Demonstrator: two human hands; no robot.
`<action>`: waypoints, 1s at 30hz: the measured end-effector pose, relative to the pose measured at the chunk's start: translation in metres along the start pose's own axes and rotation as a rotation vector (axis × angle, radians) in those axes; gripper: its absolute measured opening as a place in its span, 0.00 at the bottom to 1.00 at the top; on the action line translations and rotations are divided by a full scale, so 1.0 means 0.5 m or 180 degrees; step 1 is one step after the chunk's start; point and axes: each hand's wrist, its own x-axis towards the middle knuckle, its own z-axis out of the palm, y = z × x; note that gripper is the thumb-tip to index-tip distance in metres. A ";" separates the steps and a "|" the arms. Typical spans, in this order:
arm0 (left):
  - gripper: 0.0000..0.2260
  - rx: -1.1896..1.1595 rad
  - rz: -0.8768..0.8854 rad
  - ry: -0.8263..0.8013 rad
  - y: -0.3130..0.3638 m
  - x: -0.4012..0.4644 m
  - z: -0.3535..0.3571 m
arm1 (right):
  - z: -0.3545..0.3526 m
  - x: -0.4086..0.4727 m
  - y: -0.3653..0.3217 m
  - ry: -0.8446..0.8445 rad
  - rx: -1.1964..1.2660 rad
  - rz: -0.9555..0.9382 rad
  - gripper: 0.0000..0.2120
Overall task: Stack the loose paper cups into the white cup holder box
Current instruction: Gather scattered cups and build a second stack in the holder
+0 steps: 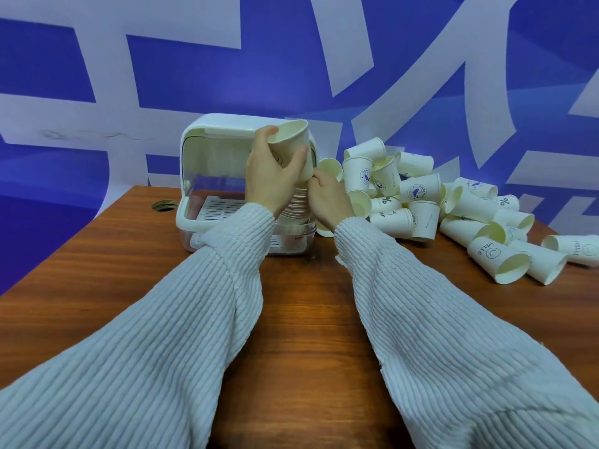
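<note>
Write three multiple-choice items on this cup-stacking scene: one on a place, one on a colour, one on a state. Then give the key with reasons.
1. Where does the pile of loose cups lie relative to the white cup holder box?
A. To its right
B. To its left
C. On top of it

2. What colour is the table?
A. White
B. Reddish-brown wood
C. Black

3. What is the left hand doing?
A. Resting flat on the table
B. Hanging idle
C. Gripping a paper cup

Key: 1 A, the pile spreads rightward of the box. 2 B, wood grain shows. 3 C, fingers and thumb curl round the cup, above the stack in the box.
</note>
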 end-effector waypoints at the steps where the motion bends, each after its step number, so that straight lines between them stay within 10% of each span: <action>1: 0.25 0.0010 -0.0046 0.0000 -0.005 -0.001 -0.002 | 0.001 -0.002 0.001 -0.0028 0.0108 0.0016 0.16; 20: 0.29 0.1356 -0.0124 -0.0904 -0.065 -0.012 -0.004 | 0.006 -0.009 0.021 -0.0468 0.1010 0.0060 0.27; 27: 0.32 0.2059 -0.0156 -0.1314 -0.040 0.014 -0.015 | -0.007 -0.052 0.055 0.1233 0.0876 0.0214 0.15; 30: 0.44 0.2130 -0.0177 -0.1529 -0.029 0.018 -0.017 | -0.029 -0.065 0.104 0.0990 -0.0027 0.0155 0.14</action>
